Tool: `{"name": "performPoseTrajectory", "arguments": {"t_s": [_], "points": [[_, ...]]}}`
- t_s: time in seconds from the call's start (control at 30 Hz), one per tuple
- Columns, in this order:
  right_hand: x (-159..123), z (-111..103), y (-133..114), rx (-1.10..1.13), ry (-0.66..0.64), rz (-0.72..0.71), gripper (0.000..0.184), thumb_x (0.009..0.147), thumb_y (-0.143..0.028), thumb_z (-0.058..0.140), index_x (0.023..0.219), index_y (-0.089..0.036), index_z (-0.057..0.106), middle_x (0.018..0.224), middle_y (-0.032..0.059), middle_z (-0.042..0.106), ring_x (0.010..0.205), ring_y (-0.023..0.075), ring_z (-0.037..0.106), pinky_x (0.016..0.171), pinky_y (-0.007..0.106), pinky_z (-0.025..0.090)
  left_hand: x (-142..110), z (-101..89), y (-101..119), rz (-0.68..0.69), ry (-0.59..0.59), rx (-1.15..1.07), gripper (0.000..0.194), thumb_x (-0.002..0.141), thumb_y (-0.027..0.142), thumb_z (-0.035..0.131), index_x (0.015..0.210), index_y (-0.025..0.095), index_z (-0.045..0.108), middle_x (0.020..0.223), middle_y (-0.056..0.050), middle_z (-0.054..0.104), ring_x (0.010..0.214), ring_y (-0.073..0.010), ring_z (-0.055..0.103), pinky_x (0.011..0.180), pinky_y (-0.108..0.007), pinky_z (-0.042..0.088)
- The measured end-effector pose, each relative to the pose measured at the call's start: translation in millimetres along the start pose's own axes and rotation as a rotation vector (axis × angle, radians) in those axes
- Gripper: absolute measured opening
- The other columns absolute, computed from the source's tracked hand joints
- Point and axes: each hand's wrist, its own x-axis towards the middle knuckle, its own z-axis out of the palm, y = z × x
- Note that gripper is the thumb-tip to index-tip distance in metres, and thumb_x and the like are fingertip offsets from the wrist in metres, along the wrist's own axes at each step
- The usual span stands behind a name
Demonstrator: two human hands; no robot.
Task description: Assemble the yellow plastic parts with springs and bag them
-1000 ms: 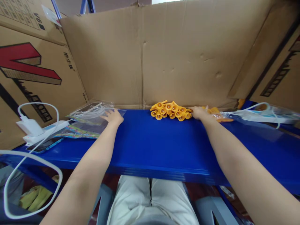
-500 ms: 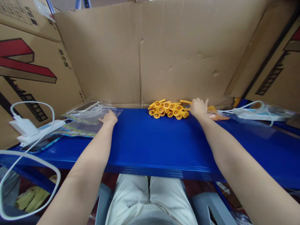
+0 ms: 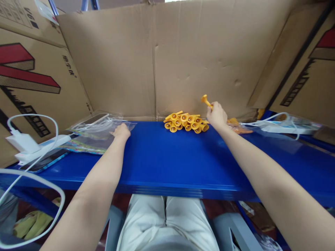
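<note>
Pinched in my right hand [image 3: 217, 114] is a small yellow trumpet-shaped piece [image 3: 205, 100], held by its thin stem. Its flared end points up and to the left, above the blue surface. Just left of and below that hand lies a pile of several matching yellow trumpet-shaped pieces [image 3: 184, 119], most with their cups facing me. My left hand [image 3: 121, 131] rests at the right end of a clear plastic bag [image 3: 101, 134], thumb out to the left. Its other fingers are partly hidden.
The blue shelf [image 3: 159, 160] has a cardboard panel [image 3: 193, 55] behind it. At left are a white charger [image 3: 23, 142] on a power strip and a phone [image 3: 44, 161]. An orange packet [image 3: 237, 126] and another power strip [image 3: 289, 128] lie at right. A white cable loops over the front left.
My right hand has lifted a yellow trumpet-shaped piece from the right end of the pile and moved slightly up and left. My left hand stays on the bag.
</note>
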Motion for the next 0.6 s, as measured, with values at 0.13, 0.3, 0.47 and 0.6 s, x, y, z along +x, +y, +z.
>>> {"name": "performPoseTrajectory", "arguments": {"t_s": [0.13, 0.3, 0.47, 0.6], "points": [[-3, -16, -14, 0.045, -0.003, -0.063, 0.031, 0.090, -0.034, 0.038, 0.111, -0.018, 0.056, 0.111, 0.0172, 0.060, 0.096, 0.0311, 0.059, 0.081, 0.048, 0.044, -5, -0.9, 8, -0.248, 0.023, 0.069, 0.050, 0.081, 0.034, 0.055, 0.125, 0.010, 0.050, 0.132, -0.028, 0.052, 0.127, -0.0465, 0.043, 0.096, -0.073, 0.024], [-22, -20, -18, 0.155, 0.019, -0.085, 0.031, 0.091, -0.039, 0.038, 0.109, -0.020, 0.055, 0.108, 0.0153, 0.064, 0.098, 0.0303, 0.059, 0.080, 0.045, 0.046, -9, -1.2, 13, -0.294, 0.001, 0.133, 0.053, 0.085, 0.043, 0.048, 0.131, 0.017, 0.048, 0.136, -0.024, 0.051, 0.131, -0.0410, 0.041, 0.104, -0.067, 0.024], [-42, -18, -14, 0.165, -0.075, -0.172, 0.028, 0.091, -0.038, 0.038, 0.102, -0.020, 0.057, 0.108, 0.0143, 0.065, 0.100, 0.0291, 0.060, 0.082, 0.042, 0.047, -7, 0.2, 11, -0.259, 0.015, 0.169, 0.050, 0.085, 0.039, 0.050, 0.129, 0.015, 0.050, 0.133, -0.026, 0.054, 0.126, -0.0423, 0.046, 0.100, -0.070, 0.027], [-45, -21, -15, 0.168, -0.095, -0.193, 0.029, 0.091, -0.036, 0.037, 0.104, -0.020, 0.057, 0.110, 0.0144, 0.065, 0.101, 0.0290, 0.060, 0.083, 0.042, 0.047, -7, -0.5, 11, -0.257, 0.077, 0.202, 0.045, 0.080, 0.025, 0.056, 0.124, 0.014, 0.055, 0.128, -0.025, 0.057, 0.118, -0.0384, 0.055, 0.099, -0.061, 0.035]]}}
